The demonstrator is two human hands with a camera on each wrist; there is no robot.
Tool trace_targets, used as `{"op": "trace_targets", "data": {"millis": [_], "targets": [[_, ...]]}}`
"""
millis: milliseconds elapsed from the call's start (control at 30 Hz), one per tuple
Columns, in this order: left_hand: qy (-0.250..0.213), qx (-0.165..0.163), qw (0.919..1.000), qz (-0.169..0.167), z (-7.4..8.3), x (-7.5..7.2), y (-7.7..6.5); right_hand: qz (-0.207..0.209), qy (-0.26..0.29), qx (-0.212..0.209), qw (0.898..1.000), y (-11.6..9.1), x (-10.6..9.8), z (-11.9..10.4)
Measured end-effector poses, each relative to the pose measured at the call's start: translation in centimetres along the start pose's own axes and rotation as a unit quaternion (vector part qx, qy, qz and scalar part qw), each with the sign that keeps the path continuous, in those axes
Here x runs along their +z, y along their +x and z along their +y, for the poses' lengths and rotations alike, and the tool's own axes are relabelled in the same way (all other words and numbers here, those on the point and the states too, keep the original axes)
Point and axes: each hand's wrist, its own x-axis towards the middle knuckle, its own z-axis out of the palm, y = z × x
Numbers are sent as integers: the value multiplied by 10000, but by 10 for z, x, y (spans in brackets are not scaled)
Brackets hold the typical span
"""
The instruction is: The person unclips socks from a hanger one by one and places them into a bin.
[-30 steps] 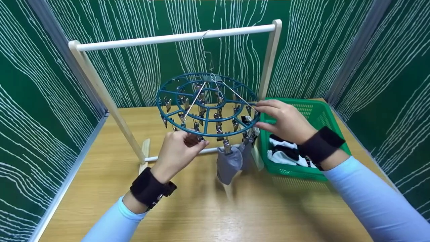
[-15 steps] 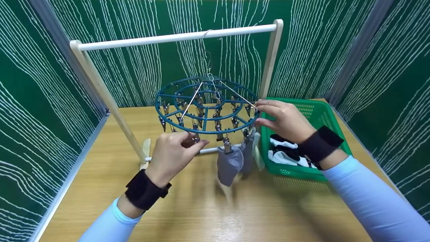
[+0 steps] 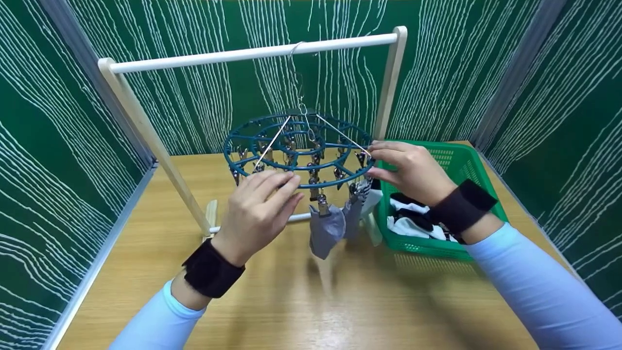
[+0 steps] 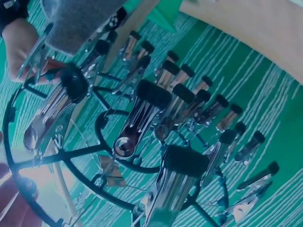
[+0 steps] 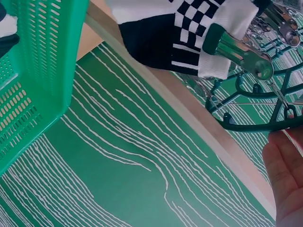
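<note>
A round teal clip hanger (image 3: 316,185) with several metal clips hangs in front of me. My right hand (image 3: 413,170) grips its right edge, fingertips at the rim beside a support string. My left hand (image 3: 257,209) lies at the near left rim with fingers extended and covers part of it. Its fingertips (image 4: 19,208) show beside the ring in the left wrist view. From a front clip hangs a grey sock (image 3: 326,231), with another grey sock (image 3: 352,221) behind it. In the right wrist view, a metal clip (image 5: 244,56) holds a black-and-white checkered sock (image 5: 151,42).
The hanger's hook sits over the white bar (image 3: 204,59) of a wooden rack (image 3: 146,131). At right stands a green basket (image 3: 478,170) with black and white socks (image 3: 408,228) inside. Patterned green walls surround the wooden table (image 3: 301,311).
My left fingers have gone from curled at a clip under the rim to extended and higher at the rim. The hanger has shifted slightly, its grey sock moving a little left. My right hand stays put.
</note>
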Motion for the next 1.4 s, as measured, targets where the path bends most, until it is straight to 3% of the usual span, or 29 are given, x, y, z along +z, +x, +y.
{"op": "trace_targets", "data": {"millis": [167, 400, 767, 833, 967, 1033, 1100, 1267, 1400], "targets": [[5, -111, 9998, -191, -3, -1, -3, 18, 82, 13, 10000, 2, -1, -4], [-30, -389, 9986, -358, -10, 0, -12, 87, 15, -349, 9994, 4, -1, -6], [-90, -522, 9985, 95, -8, 6, -17, 83, -99, -270, 9996, 7, 1, -11], [-279, -489, 9984, -32, -5, 7, -18, 81, -101, -251, 9996, 8, 1, -11], [-627, -702, 9931, -701, 5, 9, -18, 88, -96, -259, 9996, 9, 0, -11], [-728, -1006, 9859, -1126, 10, 11, -18, 85, -102, -271, 9995, 9, 0, -12], [-884, -1422, 9736, -1551, 14, 12, -17, 78, -103, -280, 9995, 9, -1, -12], [-1647, -2349, 9285, -2359, 16, 14, -12, 68, -117, -296, 9995, 8, 0, -12], [-2113, -2638, 9024, -2673, 13, 16, -8, 51, -120, -317, 9994, 7, 1, -12]]}}
